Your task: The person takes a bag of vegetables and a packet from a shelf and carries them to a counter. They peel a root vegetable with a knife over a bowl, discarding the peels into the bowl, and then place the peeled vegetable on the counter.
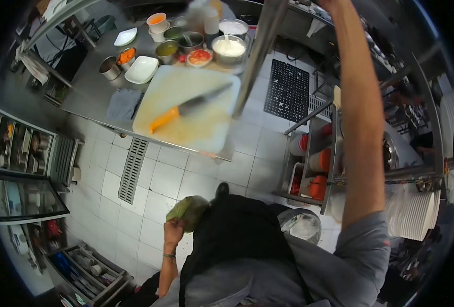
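Low beside the black apron, my left hand [174, 231] is closed on the edge of a rounded yellowish-green bundle [188, 212], which looks like a filled plastic bag; its contents are not clear. My right arm stretches far up, and my right hand [333, 4] is cut off by the top edge, so its fingers cannot be made out. A large knife [178, 110] with an orange handle lies on the white cutting board [155, 92], away from both hands. A folded grey-blue cloth [123, 104] rests left of the board.
Behind the board, the steel counter [89, 92] carries a white dish [141, 69], a tub of white cream [229, 47] and several other containers. A metal post [260, 51] rises at its right. Right of me stand shelves [309, 169], a lined bin [301, 226] and stacked plates [411, 217].
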`<control>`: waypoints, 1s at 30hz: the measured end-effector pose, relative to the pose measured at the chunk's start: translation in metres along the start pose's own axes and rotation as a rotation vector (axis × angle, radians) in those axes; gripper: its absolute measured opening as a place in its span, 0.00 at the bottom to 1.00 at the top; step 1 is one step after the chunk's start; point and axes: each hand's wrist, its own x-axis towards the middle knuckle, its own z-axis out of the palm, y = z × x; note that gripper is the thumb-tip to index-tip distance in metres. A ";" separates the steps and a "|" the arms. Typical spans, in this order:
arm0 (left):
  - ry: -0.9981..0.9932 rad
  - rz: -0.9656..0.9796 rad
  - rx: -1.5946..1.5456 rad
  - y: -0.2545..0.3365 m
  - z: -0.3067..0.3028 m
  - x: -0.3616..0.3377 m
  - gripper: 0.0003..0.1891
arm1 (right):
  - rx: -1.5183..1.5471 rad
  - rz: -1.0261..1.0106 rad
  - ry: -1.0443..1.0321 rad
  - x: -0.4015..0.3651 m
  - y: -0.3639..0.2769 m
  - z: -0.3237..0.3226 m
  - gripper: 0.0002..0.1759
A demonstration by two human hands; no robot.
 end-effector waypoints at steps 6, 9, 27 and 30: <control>0.087 0.224 -0.319 0.150 -0.080 0.028 0.17 | -0.148 0.288 -0.081 -0.236 0.113 -0.090 0.15; 0.226 0.439 -0.326 0.224 -0.098 0.074 0.18 | -0.202 0.597 -0.060 -0.353 0.166 -0.116 0.14; 0.254 0.874 0.245 0.166 0.043 0.215 0.13 | -0.348 0.757 -0.131 -0.499 0.270 -0.099 0.13; 0.260 0.859 0.218 0.164 0.039 0.213 0.13 | -0.526 0.501 -0.251 -0.460 0.294 -0.067 0.16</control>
